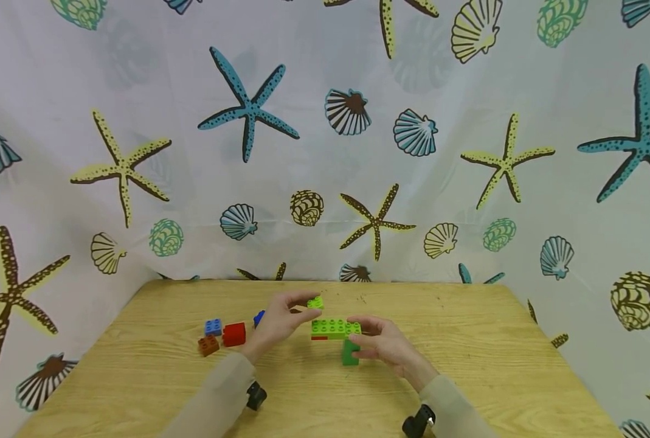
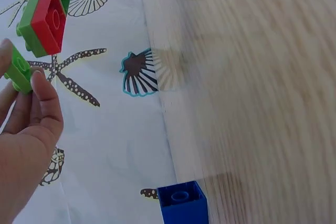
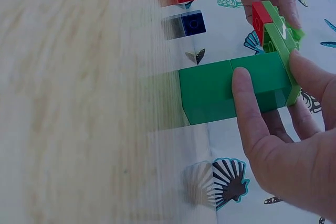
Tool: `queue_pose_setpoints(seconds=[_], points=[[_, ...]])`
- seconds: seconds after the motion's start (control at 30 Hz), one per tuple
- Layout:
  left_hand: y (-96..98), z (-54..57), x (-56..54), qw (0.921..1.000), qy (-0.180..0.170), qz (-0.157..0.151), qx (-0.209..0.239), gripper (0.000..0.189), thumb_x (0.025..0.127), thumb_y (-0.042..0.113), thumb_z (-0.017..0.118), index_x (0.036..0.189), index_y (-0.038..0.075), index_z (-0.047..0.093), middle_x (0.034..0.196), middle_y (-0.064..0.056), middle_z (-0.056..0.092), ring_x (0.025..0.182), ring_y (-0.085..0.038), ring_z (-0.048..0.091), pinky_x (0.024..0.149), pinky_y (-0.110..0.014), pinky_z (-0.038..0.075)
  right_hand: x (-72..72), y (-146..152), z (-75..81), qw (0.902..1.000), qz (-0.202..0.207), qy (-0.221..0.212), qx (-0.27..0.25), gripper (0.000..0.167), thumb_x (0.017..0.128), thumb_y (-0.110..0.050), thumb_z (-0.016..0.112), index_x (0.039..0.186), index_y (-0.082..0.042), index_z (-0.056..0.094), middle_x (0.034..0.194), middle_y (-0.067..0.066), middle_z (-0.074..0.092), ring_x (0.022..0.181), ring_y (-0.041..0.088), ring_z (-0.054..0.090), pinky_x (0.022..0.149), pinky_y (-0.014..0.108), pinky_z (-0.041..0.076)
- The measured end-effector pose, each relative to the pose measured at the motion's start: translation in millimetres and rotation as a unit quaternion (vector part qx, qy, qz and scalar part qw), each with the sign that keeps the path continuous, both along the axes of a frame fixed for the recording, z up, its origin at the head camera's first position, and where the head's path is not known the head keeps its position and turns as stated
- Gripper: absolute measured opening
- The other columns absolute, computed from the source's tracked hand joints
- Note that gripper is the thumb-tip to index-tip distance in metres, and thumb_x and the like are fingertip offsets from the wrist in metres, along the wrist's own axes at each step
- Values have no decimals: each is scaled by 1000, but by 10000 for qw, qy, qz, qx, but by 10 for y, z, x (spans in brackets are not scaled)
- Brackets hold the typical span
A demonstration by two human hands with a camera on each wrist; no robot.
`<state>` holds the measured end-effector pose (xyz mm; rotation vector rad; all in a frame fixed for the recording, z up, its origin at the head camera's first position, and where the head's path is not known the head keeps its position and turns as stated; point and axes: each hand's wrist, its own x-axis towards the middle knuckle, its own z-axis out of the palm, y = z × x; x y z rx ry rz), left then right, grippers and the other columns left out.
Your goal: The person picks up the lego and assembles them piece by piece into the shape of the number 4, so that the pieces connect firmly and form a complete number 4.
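Observation:
My left hand (image 1: 281,317) pinches a small lime-green toy brick (image 1: 315,302) between thumb and fingers, raised above the near left part of a brick structure. A long lime-green brick (image 1: 328,328) lies flat across the top of that structure, jutting out to the left. Under its left end is a red brick (image 2: 49,23), with its hollow underside showing in the left wrist view. Two stacked dark green bricks (image 3: 210,94) form the upright column beneath the right end. My right hand (image 1: 388,348) grips the structure from the right, its fingers on the column and the lime brick.
Left of my left hand, a light blue brick (image 1: 213,327), a red brick (image 1: 234,334) and an orange-brown brick (image 1: 208,345) lie on the wooden table (image 1: 456,340). A dark blue brick (image 3: 193,22) sits behind that hand. A patterned cloth (image 1: 314,158) hangs along the back.

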<state>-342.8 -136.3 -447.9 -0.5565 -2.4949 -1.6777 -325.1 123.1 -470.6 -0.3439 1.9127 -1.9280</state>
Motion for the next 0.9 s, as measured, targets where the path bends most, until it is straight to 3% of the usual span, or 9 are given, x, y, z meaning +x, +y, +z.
queue_pose_setpoints(seconds=[0.13, 0.27, 0.5, 0.73, 0.9], points=[[69, 15, 25, 9995, 158, -237, 130, 43, 90, 20, 72, 131, 10, 63, 126, -12, 65, 107, -28, 65, 88, -39, 56, -2, 13, 9, 10000, 28, -31, -7, 56, 91, -19, 70, 142, -6, 50, 130, 13, 56, 105, 16, 62, 89, 40, 56], [118, 33, 42, 9993, 195, -285, 122, 42, 90, 19, 72, 131, 9, 63, 124, -12, 66, 106, -28, 67, 90, -41, 55, -5, 20, 19, 10000, 62, -31, -27, 57, 91, -19, 70, 143, -5, 49, 132, 14, 55, 105, 16, 62, 89, 39, 56], [169, 26, 39, 9992, 104, -393, 39, 42, 90, 20, 72, 131, 14, 64, 124, -7, 67, 109, -23, 66, 92, -38, 55, -15, 24, 12, 10000, 77, -59, -18, 57, 92, -17, 70, 143, -5, 49, 136, 15, 52, 105, 16, 61, 89, 39, 56], [256, 55, 51, 9968, 535, -463, -364, 39, 89, 25, 74, 126, 19, 67, 127, -1, 66, 113, -25, 62, 98, -48, 49, -22, 25, 6, 9998, 138, -90, -69, 60, 92, -16, 69, 145, -2, 45, 139, 17, 51, 107, 16, 62, 90, 40, 55], [306, 87, 80, 9956, 547, -480, -591, 37, 89, 21, 72, 126, 20, 68, 129, 0, 65, 110, -22, 60, 92, -47, 51, -35, 31, 0, 9996, 199, -144, -160, 56, 92, -14, 69, 143, -5, 49, 139, 17, 52, 107, 17, 62, 91, 41, 55]])
